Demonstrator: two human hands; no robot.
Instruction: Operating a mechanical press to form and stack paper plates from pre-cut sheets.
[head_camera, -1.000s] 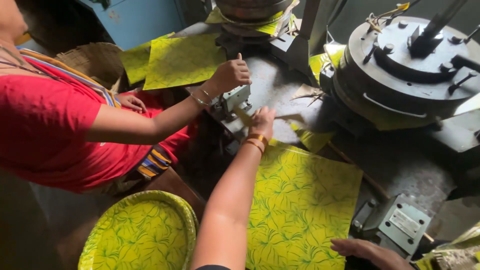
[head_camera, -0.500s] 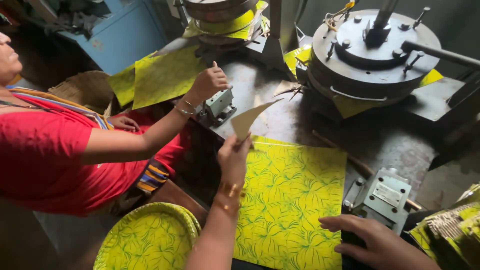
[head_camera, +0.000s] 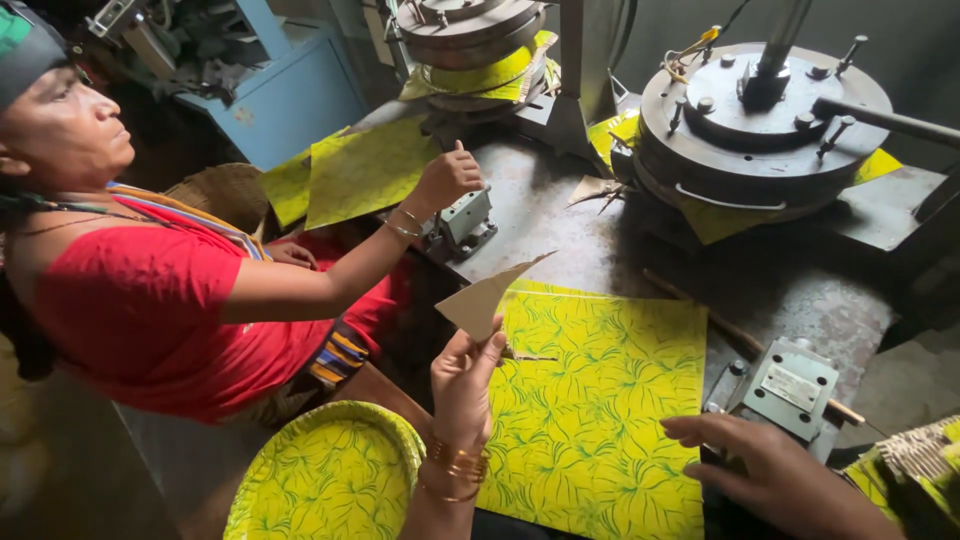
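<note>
Left hand (head_camera: 466, 372) is raised, palm turned inward, fingers pinched together at the top, bangled wrist bent upright. Right hand (head_camera: 765, 470) reaches low across, palm down, fingers stretched flat and spread leftward.

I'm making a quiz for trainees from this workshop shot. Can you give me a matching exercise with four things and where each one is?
Things:
1. paper scrap
2. yellow patterned sheet
3. moulded paper plate
4. grey switch box

Places:
A. flat on the metal table
B. beside the right hand
C. pinched in the left hand
D. at the bottom edge, left of the left forearm

Pairs: 1-C, 2-A, 3-D, 4-B
</note>
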